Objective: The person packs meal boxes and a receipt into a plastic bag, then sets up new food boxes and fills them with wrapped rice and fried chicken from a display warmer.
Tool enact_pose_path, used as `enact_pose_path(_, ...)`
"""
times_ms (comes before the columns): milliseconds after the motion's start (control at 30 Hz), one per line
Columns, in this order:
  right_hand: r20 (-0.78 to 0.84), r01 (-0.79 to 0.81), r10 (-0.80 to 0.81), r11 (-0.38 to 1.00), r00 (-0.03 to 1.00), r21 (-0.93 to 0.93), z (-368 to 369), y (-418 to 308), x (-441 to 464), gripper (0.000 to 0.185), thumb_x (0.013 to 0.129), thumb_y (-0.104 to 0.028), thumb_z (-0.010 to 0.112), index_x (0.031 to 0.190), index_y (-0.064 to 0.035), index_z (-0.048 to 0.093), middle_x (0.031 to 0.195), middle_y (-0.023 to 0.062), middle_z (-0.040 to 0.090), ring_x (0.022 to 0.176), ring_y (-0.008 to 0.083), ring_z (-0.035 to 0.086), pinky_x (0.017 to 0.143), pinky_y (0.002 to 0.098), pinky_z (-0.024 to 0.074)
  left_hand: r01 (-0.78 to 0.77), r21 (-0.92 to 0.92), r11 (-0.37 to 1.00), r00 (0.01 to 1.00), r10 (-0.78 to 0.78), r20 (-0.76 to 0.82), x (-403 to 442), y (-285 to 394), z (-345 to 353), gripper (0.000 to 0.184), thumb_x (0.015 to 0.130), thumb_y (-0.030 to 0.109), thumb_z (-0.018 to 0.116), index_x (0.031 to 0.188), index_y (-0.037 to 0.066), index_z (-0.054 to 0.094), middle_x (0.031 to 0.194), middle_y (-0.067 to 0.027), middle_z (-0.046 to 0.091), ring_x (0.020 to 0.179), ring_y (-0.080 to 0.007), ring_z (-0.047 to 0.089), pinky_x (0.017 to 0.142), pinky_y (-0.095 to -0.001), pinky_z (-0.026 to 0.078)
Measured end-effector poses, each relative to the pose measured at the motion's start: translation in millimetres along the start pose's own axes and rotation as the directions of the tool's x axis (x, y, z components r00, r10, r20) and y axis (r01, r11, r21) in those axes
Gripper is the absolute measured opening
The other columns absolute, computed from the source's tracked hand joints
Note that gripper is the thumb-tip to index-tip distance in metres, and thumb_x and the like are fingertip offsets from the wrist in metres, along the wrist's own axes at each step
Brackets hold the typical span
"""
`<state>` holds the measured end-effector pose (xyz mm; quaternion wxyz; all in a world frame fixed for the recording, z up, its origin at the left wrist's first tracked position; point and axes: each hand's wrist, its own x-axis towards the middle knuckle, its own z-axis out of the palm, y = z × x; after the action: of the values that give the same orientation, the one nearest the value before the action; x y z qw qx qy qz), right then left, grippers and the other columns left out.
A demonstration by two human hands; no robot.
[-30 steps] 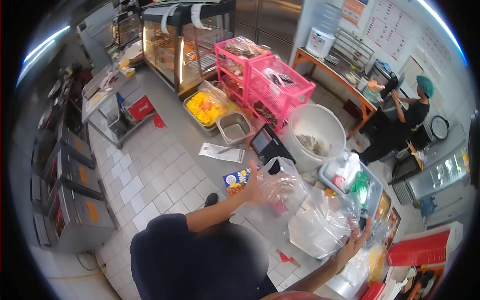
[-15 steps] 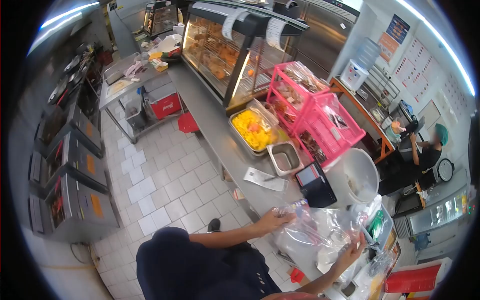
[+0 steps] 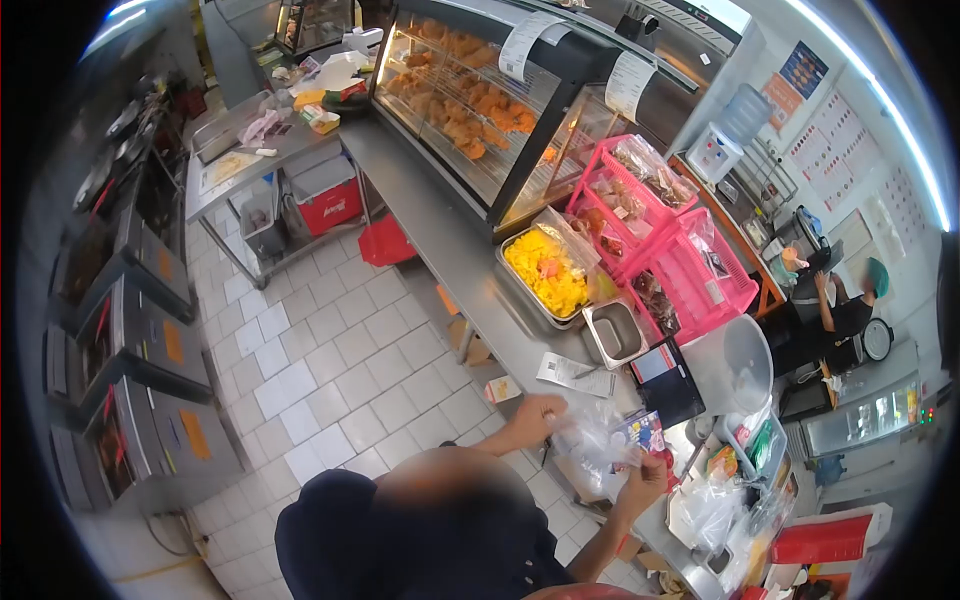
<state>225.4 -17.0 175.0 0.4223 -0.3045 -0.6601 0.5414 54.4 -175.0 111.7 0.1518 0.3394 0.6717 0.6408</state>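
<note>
Over the near end of the steel counter (image 3: 440, 265), a crumpled clear plastic bag (image 3: 592, 432) stretches between my two hands. My left hand (image 3: 536, 421) is closed on the bag's left side, its fingers slightly blurred. On the other side my right hand (image 3: 645, 484) pinches the bag's lower right edge. A colourful printed packet (image 3: 641, 434) shows just above my right hand; whether it lies on the counter or touches the bag, I cannot tell. Beyond the bag are a printed paper slip (image 3: 577, 374) and a dark tablet (image 3: 667, 382).
A steel pan of yellow food (image 3: 547, 272), a small steel pan (image 3: 615, 333), pink baskets (image 3: 690, 270) and a white bucket (image 3: 735, 365) line the counter. Behind stands a heated display case (image 3: 470, 100) of fried food. A co-worker (image 3: 845, 310) is at the right.
My hands have come closer together, the right one moving left. The bag is bunched smaller between them, and the printed packet is more exposed. The whole view has shifted a little.
</note>
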Motion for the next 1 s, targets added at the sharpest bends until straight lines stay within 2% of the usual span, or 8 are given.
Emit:
enact_pose_path(200,0.118,0.29,-0.276,0.746,0.954,-0.6,-3,99,1,0.032,0.082,0.009,0.062,0.111,0.0001,0.053,0.099,0.0094,0.061,0.083,0.0173,0.061,0.074,0.0287,0.0521,-0.47,0.149,0.87,0.875,0.481,-0.046,-27,-52,15,0.01,0.087,0.005,0.061,0.085,-0.002,0.054,0.078,-0.0153,0.054,0.069,-0.0299,0.052,0.066,-0.0425,0.043)
enact_pose_path(233,0.201,0.373,-0.331,0.619,0.922,-0.691,-2,102,3,0.038,0.081,0.012,0.059,0.116,-0.0001,0.051,0.102,0.0097,0.06,0.084,0.0185,0.062,0.075,0.0295,0.0532,-0.206,0.146,0.968,0.969,0.223,-0.106,-26,-50,-19,0.008,0.087,0.006,0.061,0.089,-0.001,0.057,0.082,-0.0153,0.056,0.072,-0.0315,0.054,0.068,-0.0436,0.045)
enact_pose_path(400,-0.092,0.364,-0.428,0.847,0.899,-0.387,35,35,-6,0.04,0.079,0.012,0.057,0.117,-0.0019,0.054,0.106,0.0105,0.056,0.092,0.0159,0.059,0.07,0.0271,0.0518,0.081,0.456,0.886,0.924,0.105,-0.367,-25,4,-102,0.029,0.083,0.012,0.066,0.111,0.005,0.064,0.103,-0.0149,0.062,0.089,-0.0363,0.061,0.079,-0.0435,0.051)
enact_pose_path(500,-0.025,-0.155,0.153,0.972,0.988,-0.175,63,60,-12,0.038,0.082,0.009,0.057,0.118,-0.0036,0.056,0.111,0.0119,0.057,0.093,0.0201,0.06,0.07,0.0305,0.053,-0.158,0.555,0.817,0.902,0.348,-0.256,-36,30,-88,0.055,0.074,0.018,0.076,0.126,0.008,0.06,0.121,-0.0132,0.061,0.11,-0.0354,0.058,0.098,-0.0486,0.042)
enact_pose_path(667,0.309,0.498,-0.409,0.809,0.859,-0.313,125,54,9,0.035,0.081,0.002,0.068,0.115,-0.0011,0.06,0.1,0.0103,0.064,0.092,0.0228,0.061,0.08,0.0357,0.053,-0.142,0.469,0.872,0.903,0.308,-0.299,-34,1,-63,0.027,0.081,0.026,0.068,0.092,0.004,0.057,0.085,-0.0162,0.059,0.078,-0.0352,0.063,0.067,-0.047,0.048)
enact_pose_path(800,0.511,0.501,-0.336,0.836,0.791,-0.225,150,0,24,0.049,0.065,0.008,0.076,0.111,-0.0003,0.061,0.099,0.0099,0.06,0.088,0.0238,0.058,0.083,0.0354,0.0494,-0.152,0.477,0.866,0.943,0.271,-0.193,-48,24,-99,0.016,0.086,0.017,0.06,0.093,0.002,0.057,0.08,-0.0179,0.057,0.076,-0.0394,0.062,0.067,-0.0491,0.048)
enact_pose_path(867,0.714,0.553,-0.231,0.793,0.661,-0.255,152,-8,34,0.038,0.075,-0.002,0.073,0.111,0.0014,0.063,0.106,0.0132,0.062,0.097,0.029,0.059,0.089,0.0386,0.048,0.227,0.357,0.906,0.938,-0.105,-0.329,-54,21,-107,0.019,0.084,0.014,0.06,0.098,0.002,0.058,0.081,-0.0167,0.058,0.076,-0.0413,0.062,0.069,-0.0488,0.05)
enact_pose_path(1000,0.721,0.678,-0.36,0.706,0.593,-0.205,162,37,95,0.037,0.077,0.0,0.066,0.114,0.0002,0.062,0.102,0.0115,0.059,0.088,0.028,0.053,0.082,0.0374,0.0449,0.252,0.656,0.711,0.882,0.11,-0.458,-63,6,-193,0.037,0.078,0.007,0.06,0.115,0.002,0.058,0.109,-0.0212,0.06,0.099,-0.04,0.063,0.075,-0.0471,0.052)
